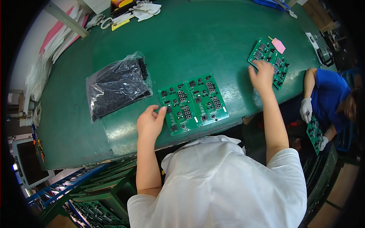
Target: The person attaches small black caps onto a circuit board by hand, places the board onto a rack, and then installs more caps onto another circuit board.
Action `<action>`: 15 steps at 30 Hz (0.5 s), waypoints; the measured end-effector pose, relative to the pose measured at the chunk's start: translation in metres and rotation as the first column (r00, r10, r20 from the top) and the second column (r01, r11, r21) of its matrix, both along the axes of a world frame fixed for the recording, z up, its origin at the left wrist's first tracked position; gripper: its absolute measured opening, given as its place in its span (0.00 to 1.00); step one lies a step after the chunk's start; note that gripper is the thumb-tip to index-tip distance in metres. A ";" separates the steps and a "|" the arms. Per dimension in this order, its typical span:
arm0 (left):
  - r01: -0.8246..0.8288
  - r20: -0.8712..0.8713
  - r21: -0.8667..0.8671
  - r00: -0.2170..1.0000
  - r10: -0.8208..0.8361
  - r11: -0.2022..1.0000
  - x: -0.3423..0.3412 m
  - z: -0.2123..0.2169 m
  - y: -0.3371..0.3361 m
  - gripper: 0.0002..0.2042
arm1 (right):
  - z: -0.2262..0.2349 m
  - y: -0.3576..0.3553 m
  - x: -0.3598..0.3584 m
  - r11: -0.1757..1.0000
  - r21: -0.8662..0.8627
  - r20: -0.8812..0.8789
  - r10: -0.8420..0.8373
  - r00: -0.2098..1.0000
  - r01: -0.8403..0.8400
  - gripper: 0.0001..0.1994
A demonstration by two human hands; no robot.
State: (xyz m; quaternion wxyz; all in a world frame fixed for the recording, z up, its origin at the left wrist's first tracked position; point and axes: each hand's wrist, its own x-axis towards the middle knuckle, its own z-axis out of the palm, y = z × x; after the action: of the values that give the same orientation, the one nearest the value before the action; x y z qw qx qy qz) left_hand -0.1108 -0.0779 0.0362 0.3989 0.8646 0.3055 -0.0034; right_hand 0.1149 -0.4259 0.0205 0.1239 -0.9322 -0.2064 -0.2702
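Observation:
A green circuit board [193, 103] with black buttons and digit displays lies flat on the table in front of me. At its left edge is my left hand [150, 123], fingers loosely bent and apart, the thumb reaching onto the board's edge beside a black button. Farther right, a second similar green board [281, 72] lies tilted, a pink tag [278, 45] at its far corner. My right hand [262, 77] is over that board's left side, thumb and forefinger apart. Its other fingers are partly hidden. I see nothing held in either hand.
A clear plastic bag [118, 87] full of small black parts lies left of the middle board. White gloves [146, 10] and tools are at the far edge. On the right, a co-worker in gloves holds another board [314, 133]. Racks [99, 186] stand below the near edge.

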 end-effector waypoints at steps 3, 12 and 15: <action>0.159 -0.159 0.216 0.979 -0.126 0.963 0.013 0.002 -0.010 0.27 | -0.008 0.024 -0.044 0.922 0.188 -0.239 0.378 0.895 -0.339 0.10; 0.216 -0.261 0.267 0.954 -0.145 0.939 0.043 0.015 -0.013 0.26 | -0.010 0.054 -0.091 0.640 0.354 -0.113 0.753 0.648 -0.682 0.20; 0.240 -0.328 0.239 0.932 -0.154 0.941 0.039 0.027 -0.006 0.24 | -0.006 0.065 -0.110 0.733 0.330 -0.262 0.676 0.689 -0.594 0.30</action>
State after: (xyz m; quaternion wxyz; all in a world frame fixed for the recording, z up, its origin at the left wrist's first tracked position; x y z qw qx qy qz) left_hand -0.0717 -0.0839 0.0636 0.2207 0.9271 0.2716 -0.1345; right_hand 0.0048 -0.3606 0.0150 0.3479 -0.8151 -0.4602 -0.0529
